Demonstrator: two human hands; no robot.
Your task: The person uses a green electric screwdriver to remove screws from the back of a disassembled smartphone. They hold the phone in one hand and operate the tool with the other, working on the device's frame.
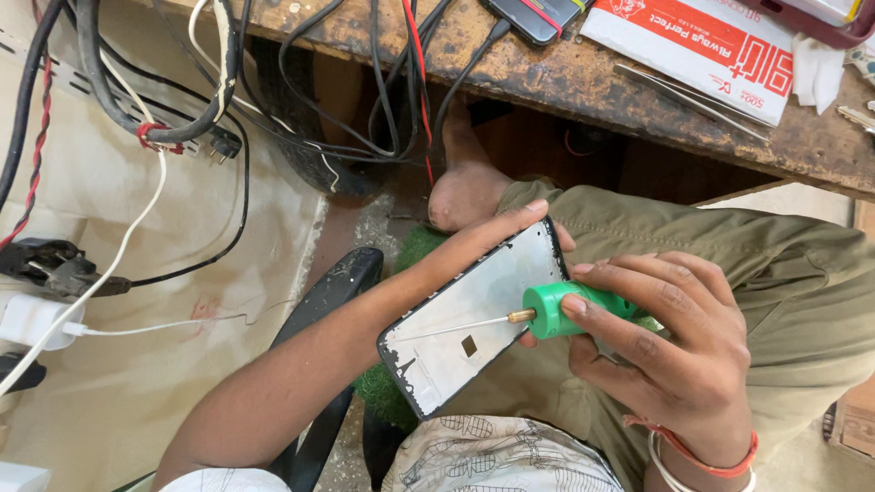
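Driver on the phone frame

My right hand (670,351) grips the green screwdriver (565,308), pointing leftward across the phone frame (474,314) clasped in my left hand (497,239).

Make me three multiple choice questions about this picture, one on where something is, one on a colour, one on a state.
1. Where is the phone frame?
A. on the bench
B. in the left hand
C. on the floor

2. What colour is the screwdriver handle?
A. green
B. red
C. black

3. How is the screwdriver tip?
A. lifted well clear of the frame
B. lying on the bench
C. over the frame's inner face

Answers:
1 B, the left hand grips the frame from behind, above the lap.
2 A, the handle in the right hand is bright green.
3 C, the shaft lies across the pale inner plate.
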